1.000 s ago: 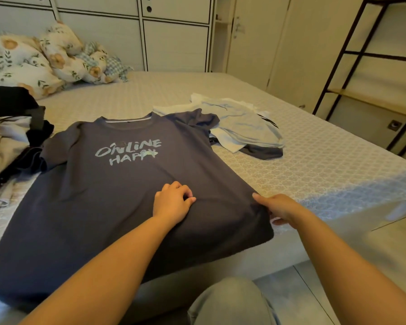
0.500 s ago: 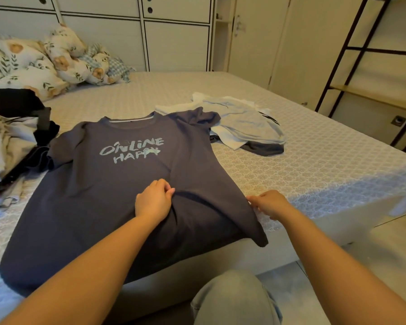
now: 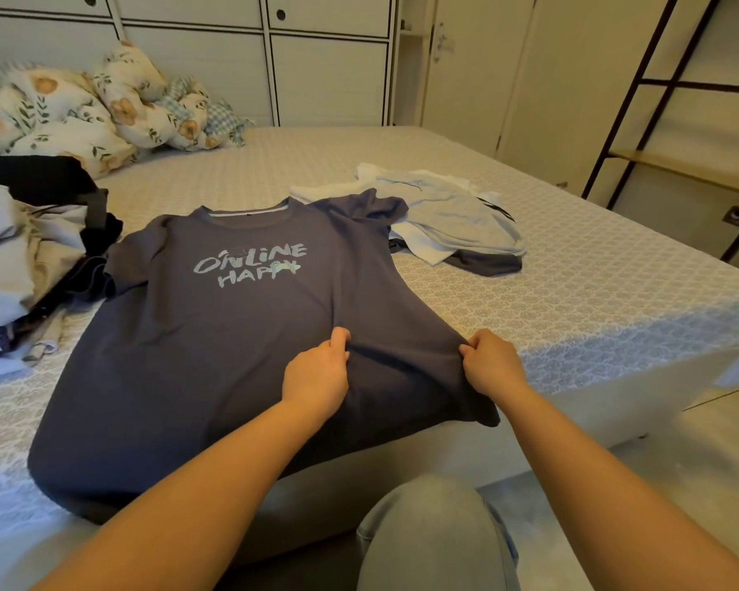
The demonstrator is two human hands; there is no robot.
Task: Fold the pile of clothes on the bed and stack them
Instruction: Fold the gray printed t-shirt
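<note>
**Entry: grey T-shirt laid out, first fold not yet made**

I logged a dark grey cotton T-shirt [image 3: 240, 334] lying face-up and mostly flat on the patterned off-white bed cover [image 3: 572, 300], neck towards the far wall and hem hanging a little over the near edge. My left hand [image 3: 316, 373] pinched a ridge of fabric in the lower middle of the shirt, fingers curled into the cloth. My right hand [image 3: 489, 362] gripped the shirt's right side seam near the hem, fingers curled round the edge. The cloth between the two hands was gathered and slightly raised.

Progress, as I judged it: a low stack of folded light garments [image 3: 449, 215], pale blue and white over something dark, lay just beyond the shirt's right sleeve, which overlapped its edge. So several pieces appeared done. A loose heap of unfolded clothes [image 3: 31, 253], black, beige and white, sat at the left, touching the shirt's left sleeve. That heap and this shirt remained; I put the task at around halfway, no better.

Writing: the chest print read "ONLINE HAPPY" in pale lettering. No brand tag was legible.
</note>
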